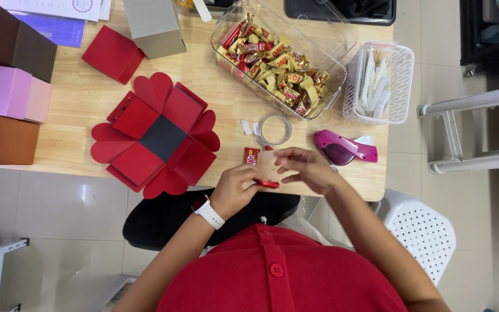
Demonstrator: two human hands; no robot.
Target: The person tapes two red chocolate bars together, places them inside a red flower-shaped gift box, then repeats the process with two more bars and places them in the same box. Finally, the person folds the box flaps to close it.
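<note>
Red-shirted torso nearest | light wooden worktop [88, 98] over grey tiled floor | left hand [235, 188] grip closed on small red candy bar [269, 184] at worktop's near edge | right hand [307, 167] fingers curled loosely, hold unclear

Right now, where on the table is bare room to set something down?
Bare wood lies between the unfolded red box and the clear candy tub, and left of the box beside the stacked boxes. Crowded around both hands, tape roll and pink dispenser.

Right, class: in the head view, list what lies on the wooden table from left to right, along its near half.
Orange-brown box → unfolded red heart-flap box → small red candy bar → clear tape roll → pink tape dispenser.
</note>
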